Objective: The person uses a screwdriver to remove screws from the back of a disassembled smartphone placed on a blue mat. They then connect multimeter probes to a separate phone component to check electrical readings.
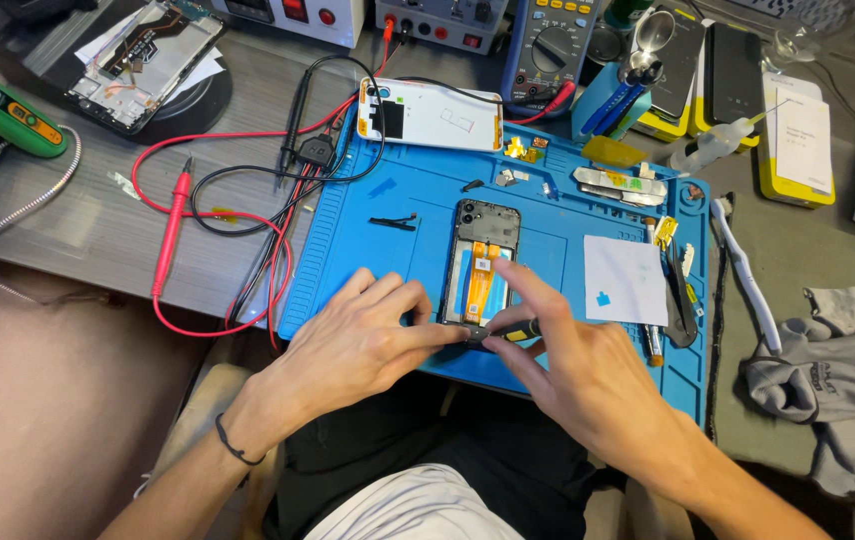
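Bright, even light; sharp focus.

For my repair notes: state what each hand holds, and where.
Right hand grips a screwdriver by its yellow-black handle; left hand steadies the opened phone at its bottom edge.

The hands (478,345) cover the opened phone's (483,265) bottom end and most of the screwdriver (518,331), whose tip is hidden.

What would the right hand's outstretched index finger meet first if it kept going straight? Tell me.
Likely the opened black smartphone on the blue silicone repair mat: the right hand points up-left over its lower edge, though height is unclear.
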